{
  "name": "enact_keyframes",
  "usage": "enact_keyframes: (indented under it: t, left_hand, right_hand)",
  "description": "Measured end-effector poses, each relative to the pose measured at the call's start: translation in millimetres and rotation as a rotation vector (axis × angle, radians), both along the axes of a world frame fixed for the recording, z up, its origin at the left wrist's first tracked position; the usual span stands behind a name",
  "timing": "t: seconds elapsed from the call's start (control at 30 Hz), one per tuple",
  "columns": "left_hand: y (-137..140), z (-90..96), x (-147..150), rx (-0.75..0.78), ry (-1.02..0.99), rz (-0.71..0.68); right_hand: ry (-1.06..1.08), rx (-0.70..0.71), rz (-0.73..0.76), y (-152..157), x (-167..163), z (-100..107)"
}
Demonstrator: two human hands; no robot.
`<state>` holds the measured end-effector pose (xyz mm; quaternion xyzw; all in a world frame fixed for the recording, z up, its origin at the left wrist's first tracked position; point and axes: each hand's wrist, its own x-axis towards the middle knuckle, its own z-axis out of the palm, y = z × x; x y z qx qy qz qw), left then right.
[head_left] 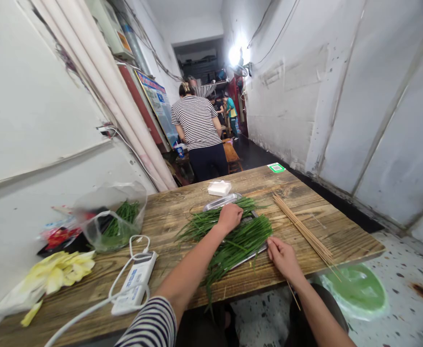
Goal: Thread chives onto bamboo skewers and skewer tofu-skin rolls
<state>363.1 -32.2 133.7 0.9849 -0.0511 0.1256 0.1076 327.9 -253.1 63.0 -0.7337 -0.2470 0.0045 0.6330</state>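
Green, slender, grass-like leaves are lying across a silvery metal tray, mostly covering it. They are probably feeling light, limp and easily bruised, so bunching them near their gathered ends suits. The left hand is curling over them, its hold unclear. The right hand is pinching a thin wooden stick, its upper part hidden.

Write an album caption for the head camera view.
Left hand over long green leaves, right hand at their edge, thin sticks nearby on a wooden table.
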Motion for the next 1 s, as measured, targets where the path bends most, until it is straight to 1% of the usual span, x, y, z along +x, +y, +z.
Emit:
enact_keyframes:
  t: [0.13,0.23,0.33,0.53,0.73,0.87,1.0]
  left_hand:
    - [-11.8,1.8,2.6,-0.25,-0.036,-0.003]
    - [-19.5,0.8,5.0,-0.43,0.019,-0.021]
    - [-24.7,-0.5,6.4,-0.533,0.048,-0.019]
    - [-29.0,1.0,3.9,-0.587,0.032,-0.052]
    - [-32.2,6.3,0.3,-0.568,0.025,-0.074]
    - [-32.4,5.4,0.1,-0.573,0.014,-0.082]
    - [-30.6,5.3,-0.3,-0.534,-0.023,-0.114]
  right_hand:
    - [0.026,0.002,0.003,0.7,-0.2,0.8]
    - [0.044,-0.006,0.009,1.0,-0.6,2.5]
    - [0.046,-0.011,0.014,0.8,-0.7,4.3]
    - [0.044,0.009,0.015,0.8,-0.9,6.0]
    - [0.031,0.019,0.009,0.9,-0.5,6.2]
    - [0.041,0.005,0.019,0.7,-0.4,7.4]
    - [0.048,0.005,0.028,0.7,0.0,6.3]
